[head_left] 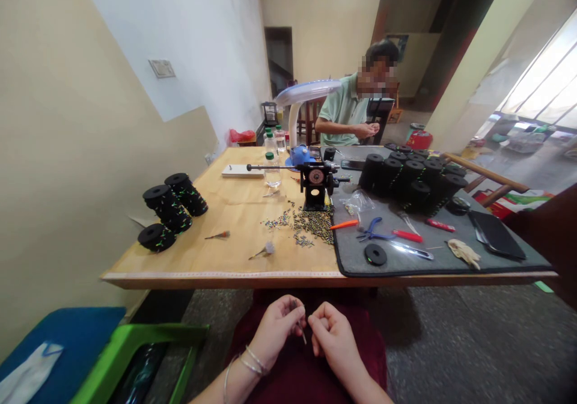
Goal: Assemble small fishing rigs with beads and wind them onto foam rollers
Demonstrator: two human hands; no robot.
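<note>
Below the table's front edge, over dark red cloth on my lap, my left hand is pinched around a small thin stick-like piece whose kind I cannot make out. Close beside it, my right hand has thumb and fingertips pressed together; whatever lies between them is too small to see. The two hands are nearly touching. On the table ahead lie a heap of small striped beads or tubes, a small brush-like piece and another with an orange band.
A black hand-cranked winder stands mid-table before a blue-based lamp. Black spools are stacked left, more on the grey mat. Pliers and tweezers lie there. A co-worker sits opposite. A green stool is lower left.
</note>
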